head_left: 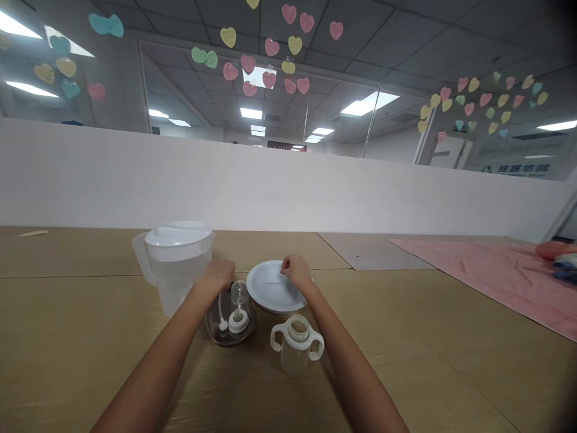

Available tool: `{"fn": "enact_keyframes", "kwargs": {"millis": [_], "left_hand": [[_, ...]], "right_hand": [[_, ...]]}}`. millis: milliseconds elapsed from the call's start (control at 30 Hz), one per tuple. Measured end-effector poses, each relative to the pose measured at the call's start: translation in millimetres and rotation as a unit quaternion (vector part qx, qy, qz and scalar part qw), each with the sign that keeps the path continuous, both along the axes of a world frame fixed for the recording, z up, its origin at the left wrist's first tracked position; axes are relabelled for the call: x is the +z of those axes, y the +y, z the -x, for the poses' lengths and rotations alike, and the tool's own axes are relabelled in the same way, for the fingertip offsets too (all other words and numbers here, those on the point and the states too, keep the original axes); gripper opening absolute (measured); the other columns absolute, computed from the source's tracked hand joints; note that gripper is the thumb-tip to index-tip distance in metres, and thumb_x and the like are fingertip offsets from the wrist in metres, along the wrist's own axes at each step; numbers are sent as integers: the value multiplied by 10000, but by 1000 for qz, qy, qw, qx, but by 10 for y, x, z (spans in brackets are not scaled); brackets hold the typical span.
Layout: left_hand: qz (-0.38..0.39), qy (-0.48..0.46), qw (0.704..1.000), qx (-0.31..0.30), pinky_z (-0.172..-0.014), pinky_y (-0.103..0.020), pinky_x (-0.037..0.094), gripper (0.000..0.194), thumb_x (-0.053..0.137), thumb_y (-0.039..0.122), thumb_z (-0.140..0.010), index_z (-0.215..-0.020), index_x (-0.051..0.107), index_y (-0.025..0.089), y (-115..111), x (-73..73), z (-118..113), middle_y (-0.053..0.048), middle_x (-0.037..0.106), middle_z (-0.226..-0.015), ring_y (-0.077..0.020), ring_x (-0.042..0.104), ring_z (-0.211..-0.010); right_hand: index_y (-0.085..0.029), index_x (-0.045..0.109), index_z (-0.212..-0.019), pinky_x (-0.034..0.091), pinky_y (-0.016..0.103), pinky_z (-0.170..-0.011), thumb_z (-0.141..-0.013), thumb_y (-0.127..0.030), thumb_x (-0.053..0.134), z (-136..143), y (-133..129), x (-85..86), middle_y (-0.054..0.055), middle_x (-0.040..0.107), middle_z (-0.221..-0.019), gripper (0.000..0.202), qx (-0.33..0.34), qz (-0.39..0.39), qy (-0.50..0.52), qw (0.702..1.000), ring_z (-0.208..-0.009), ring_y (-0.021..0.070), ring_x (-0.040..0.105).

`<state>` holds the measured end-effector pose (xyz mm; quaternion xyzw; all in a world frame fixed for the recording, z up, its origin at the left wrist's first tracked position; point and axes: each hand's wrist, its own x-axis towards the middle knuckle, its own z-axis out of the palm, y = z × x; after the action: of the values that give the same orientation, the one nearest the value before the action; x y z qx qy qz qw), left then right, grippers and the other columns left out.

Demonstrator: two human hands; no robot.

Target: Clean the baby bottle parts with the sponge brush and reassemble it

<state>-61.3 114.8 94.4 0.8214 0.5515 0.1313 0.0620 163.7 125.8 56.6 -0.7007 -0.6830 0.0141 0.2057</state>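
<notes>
A white plate point(270, 288) lies on the table, and my right hand point(296, 272) is at its right edge with fingers curled; whether they pinch anything is too small to tell. My left hand point(219, 276) reaches over the back of a dark bowl point(232, 341), its fingertips hidden. Inside the bowl are a clear cap point(239, 293), a white ring with a teat point(238, 322) and a straw with a white end point(223, 325). Nearer to me stands an open two-handled bottle point(296, 355). A lidded clear pitcher point(178, 270) stands beside my left hand.
A pink cloth point(491, 270) covers the table's right side, with red and blue items point(563, 261) at its far end. A thin pale strip point(33, 233) lies at the back left. A white wall point(270, 192) runs behind the table point(406, 361).
</notes>
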Motion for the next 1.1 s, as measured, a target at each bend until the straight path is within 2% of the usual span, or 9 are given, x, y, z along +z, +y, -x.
{"fn": "enact_keyframes", "kwargs": {"millis": [167,333,467,567,733,833,900,1000,1100], "left_hand": [[-79,45,996,-2,-653,-296,403,118,538,80,-573,-586,610,173,-221,364,-11,-77,646,-685,-215,603,-706],[-148,47,988,-27,-555,-241,325,97,492,135,-681,-642,565,187,-370,508,-113,-32,625,-647,-168,566,-616],[-152,-53,985,-69,-569,-226,358,77,507,210,-718,-692,578,197,-333,457,-209,-19,672,-721,-170,608,-685],[-126,-161,972,-112,-628,-229,416,89,551,271,-713,-723,609,204,-286,391,-274,-11,704,-803,-176,640,-755],[-117,-235,958,-115,-684,-254,468,147,582,328,-704,-737,655,205,-277,359,-334,-12,717,-801,-182,651,-745],[-105,-290,943,-121,-705,-263,488,166,607,343,-685,-718,656,187,-291,373,-359,-22,715,-778,-180,650,-743],[-86,-333,931,-119,-689,-263,500,177,634,345,-659,-709,648,175,-278,359,-382,-27,711,-761,-178,652,-723],[-53,-389,912,-122,-688,-265,512,194,659,337,-631,-713,639,162,-188,251,-437,-37,709,-759,-175,660,-718],[-30,-399,907,-130,-684,-258,518,170,643,313,-643,-706,629,156,-34,49,-509,-51,708,-761,-168,665,-719]], "right_hand": [[-144,665,-925,400,221,-678,-708,-214,641,-34,-28,36,76,671,-939,230,58,17,15,998,-816,155,586],[-227,698,-966,417,177,-652,-599,24,550,81,-19,-199,-3,694,-915,468,174,97,20,980,-771,122,607],[-191,737,-776,427,191,-585,-578,4,564,88,6,-291,6,706,-748,328,198,133,23,971,-653,134,606],[-176,733,-726,450,206,-622,-600,-48,613,-2,-8,-192,12,710,-726,216,196,122,39,972,-656,138,615],[-156,697,-949,455,241,-770,-789,-140,497,-231,-216,326,57,692,-987,256,159,8,89,983,-859,147,619],[-170,695,-900,455,240,-783,-798,-204,518,-318,-430,659,37,699,-945,207,118,-161,168,965,-860,143,620],[-172,688,-874,459,228,-747,-806,-204,493,-338,-543,793,24,702,-869,210,104,-205,179,956,-798,128,622],[-153,678,-873,458,216,-727,-790,-147,479,-319,-595,813,29,694,-835,216,103,-183,164,964,-774,116,618],[-122,676,-839,469,216,-704,-762,-98,486,-251,-513,660,57,690,-836,207,131,-54,145,979,-755,117,616]]}}
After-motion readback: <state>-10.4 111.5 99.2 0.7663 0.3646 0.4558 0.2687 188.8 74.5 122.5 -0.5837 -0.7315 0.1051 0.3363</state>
